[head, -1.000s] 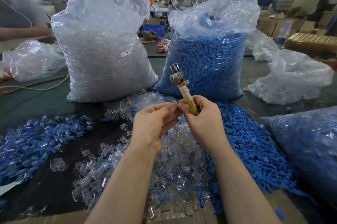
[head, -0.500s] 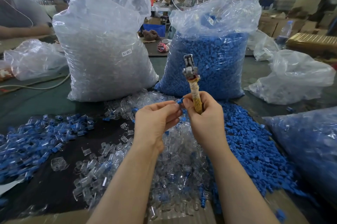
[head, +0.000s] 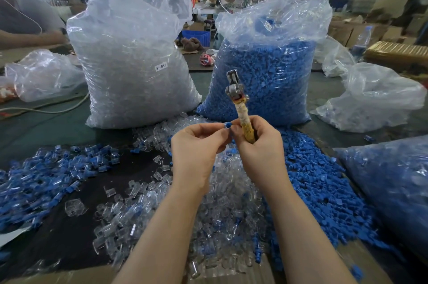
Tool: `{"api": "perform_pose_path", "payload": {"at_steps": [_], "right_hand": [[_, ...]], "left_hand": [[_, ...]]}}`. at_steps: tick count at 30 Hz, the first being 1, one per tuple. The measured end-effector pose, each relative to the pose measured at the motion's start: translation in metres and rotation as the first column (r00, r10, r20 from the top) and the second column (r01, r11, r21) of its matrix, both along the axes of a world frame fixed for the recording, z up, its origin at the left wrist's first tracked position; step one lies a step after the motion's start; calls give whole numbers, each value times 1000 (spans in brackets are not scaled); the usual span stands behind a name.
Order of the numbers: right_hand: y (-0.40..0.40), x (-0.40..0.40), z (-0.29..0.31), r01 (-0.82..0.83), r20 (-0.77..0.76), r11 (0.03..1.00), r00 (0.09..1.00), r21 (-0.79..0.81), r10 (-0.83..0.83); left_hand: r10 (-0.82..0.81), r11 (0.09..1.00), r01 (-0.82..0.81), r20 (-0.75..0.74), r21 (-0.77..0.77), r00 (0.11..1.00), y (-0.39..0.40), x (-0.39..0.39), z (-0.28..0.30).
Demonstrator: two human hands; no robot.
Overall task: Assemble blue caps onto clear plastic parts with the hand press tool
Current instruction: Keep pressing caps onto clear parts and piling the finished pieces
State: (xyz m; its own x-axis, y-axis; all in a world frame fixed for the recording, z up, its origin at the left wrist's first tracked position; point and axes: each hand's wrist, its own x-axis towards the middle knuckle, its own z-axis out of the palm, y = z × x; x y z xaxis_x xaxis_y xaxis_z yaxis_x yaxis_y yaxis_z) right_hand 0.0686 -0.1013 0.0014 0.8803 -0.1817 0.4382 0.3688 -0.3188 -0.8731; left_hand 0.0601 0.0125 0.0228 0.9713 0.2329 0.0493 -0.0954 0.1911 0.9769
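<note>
The right hand (head: 257,151) grips the press tool (head: 240,107), its metal head pointing to twelve o'clock. At its nine o'clock, the left hand (head: 196,151) pinches a blue cap (head: 227,125) above the bench (head: 46,126).

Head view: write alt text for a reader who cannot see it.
A person's right hand holds a hand press tool upright while the left hand pinches a blue cap beside it. Loose clear parts and blue caps cover the table, with two big bags, clear and blue, behind.
</note>
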Motion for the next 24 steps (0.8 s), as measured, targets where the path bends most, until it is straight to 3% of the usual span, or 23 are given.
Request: {"api": "perform_pose_path", "payload": {"at_steps": [6,17,24], "right_hand": [[-2,-4,8,-90,-55,996,995,-11,89],[-42,-1,4,-352,-392,924,879,-148,272],[-39,-2,5,-443,-455,871,834,-214,313]], "left_hand": [[69,982,-79,63,173,996,1,2,-4],[34,998,-41,117,56,993,19,9,-7],[19,998,-29,171,60,985,31,14,-8]]}}
